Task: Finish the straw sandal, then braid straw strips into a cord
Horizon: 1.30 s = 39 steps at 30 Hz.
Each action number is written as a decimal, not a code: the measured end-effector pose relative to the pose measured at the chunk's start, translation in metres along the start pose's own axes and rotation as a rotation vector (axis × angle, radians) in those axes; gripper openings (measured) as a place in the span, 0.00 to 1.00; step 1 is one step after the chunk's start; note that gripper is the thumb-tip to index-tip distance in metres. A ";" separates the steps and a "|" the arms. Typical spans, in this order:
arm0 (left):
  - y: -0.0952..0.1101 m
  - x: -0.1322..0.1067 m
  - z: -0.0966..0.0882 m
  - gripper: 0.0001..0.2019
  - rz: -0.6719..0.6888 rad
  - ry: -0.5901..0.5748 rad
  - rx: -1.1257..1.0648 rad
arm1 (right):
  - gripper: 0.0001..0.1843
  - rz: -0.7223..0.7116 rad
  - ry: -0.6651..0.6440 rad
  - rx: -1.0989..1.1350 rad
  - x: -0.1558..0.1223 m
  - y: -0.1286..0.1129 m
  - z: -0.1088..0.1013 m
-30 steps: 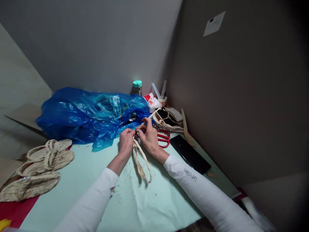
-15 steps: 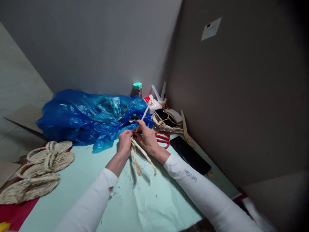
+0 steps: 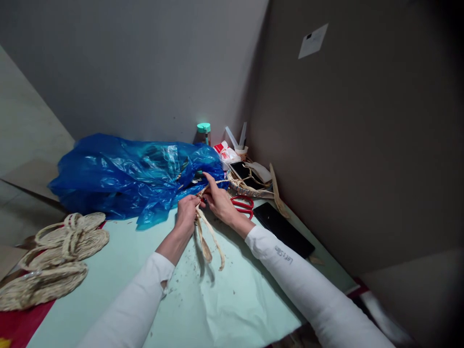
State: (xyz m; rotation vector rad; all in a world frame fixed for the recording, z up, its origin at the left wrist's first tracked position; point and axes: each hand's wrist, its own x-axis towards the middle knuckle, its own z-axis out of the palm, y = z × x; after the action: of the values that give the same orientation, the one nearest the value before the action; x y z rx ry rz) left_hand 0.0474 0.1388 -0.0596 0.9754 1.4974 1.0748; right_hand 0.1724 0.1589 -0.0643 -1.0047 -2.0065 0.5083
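Note:
Both hands meet over the pale green sheet (image 3: pixel 232 299) and pinch the same bundle of tan straw strands (image 3: pixel 208 239). My left hand (image 3: pixel 186 212) is closed on the strands from the left. My right hand (image 3: pixel 219 200) is closed on them from the right, its forefinger stretched along a braided length (image 3: pixel 221 182) that runs back toward the corner. Two loose strand ends hang down from the hands onto the sheet. Both arms wear white sleeves.
A crumpled blue plastic bag (image 3: pixel 126 171) lies behind the hands. Red-handled scissors (image 3: pixel 243 205) and a black phone (image 3: pixel 284 229) lie to the right by the brown wall. Woven straw sandals (image 3: pixel 54 251) lie at the left. A green-capped bottle (image 3: pixel 203 133) stands in the corner.
The braided length, raised toward the corner half a second ago, now lies lower and flatter. The hanging strand ends have swung closer together. Both hands keep their grip.

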 end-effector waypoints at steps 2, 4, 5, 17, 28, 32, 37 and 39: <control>0.000 0.000 0.000 0.17 0.003 0.007 0.015 | 0.40 -0.030 -0.026 -0.043 0.000 0.002 -0.001; -0.002 0.000 0.001 0.17 0.013 0.013 0.033 | 0.39 -0.036 -0.035 -0.068 0.000 0.003 -0.003; -0.003 0.001 0.001 0.17 0.022 0.014 0.044 | 0.38 -0.030 -0.034 -0.079 0.000 0.003 -0.003; -0.001 -0.008 -0.001 0.07 0.420 0.059 0.346 | 0.31 0.120 -0.037 -0.369 -0.005 -0.014 -0.012; 0.005 -0.014 0.002 0.08 0.552 0.162 0.704 | 0.32 0.116 -0.043 -0.164 -0.007 -0.019 -0.016; 0.005 -0.011 0.001 0.10 0.537 0.160 0.695 | 0.35 0.084 -0.059 -0.135 -0.010 -0.020 -0.014; 0.003 -0.002 -0.004 0.13 0.460 0.123 0.569 | 0.37 0.150 -0.063 -0.158 -0.014 -0.027 -0.009; -0.001 0.001 -0.005 0.13 0.405 0.113 0.484 | 0.35 0.188 -0.048 -0.203 -0.014 -0.031 -0.007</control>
State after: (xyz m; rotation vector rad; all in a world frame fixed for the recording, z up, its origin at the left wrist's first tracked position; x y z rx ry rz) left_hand 0.0422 0.1391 -0.0602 1.6312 1.7406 1.0779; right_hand 0.1689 0.1290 -0.0475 -1.3257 -2.0477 0.4375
